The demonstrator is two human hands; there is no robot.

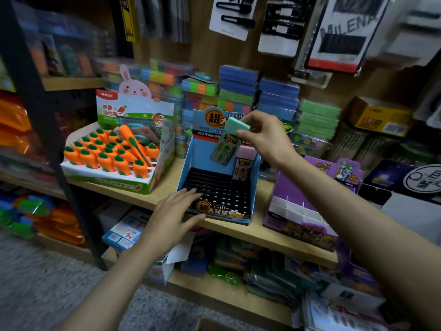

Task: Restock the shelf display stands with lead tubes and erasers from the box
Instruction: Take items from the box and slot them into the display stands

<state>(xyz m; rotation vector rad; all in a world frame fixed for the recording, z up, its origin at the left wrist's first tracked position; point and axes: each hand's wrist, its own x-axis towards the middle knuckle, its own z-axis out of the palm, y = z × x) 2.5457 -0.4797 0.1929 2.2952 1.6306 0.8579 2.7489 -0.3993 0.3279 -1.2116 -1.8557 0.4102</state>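
Pinched lead tube [226, 145] by green cap in right-hand fingers [247, 135], long axis slanting down-left beneath them; spread left-hand fingers [188, 195] on display stand [189, 155].

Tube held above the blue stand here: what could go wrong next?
1. The right hand pinches the green-capped lead tube near its cap, tilted; it may slip or miss a slot in the blue stand.
2. Lowering it could knock the pink-capped tube standing just below.
3. The left hand only rests flat on the stand's front; a push might slide it.
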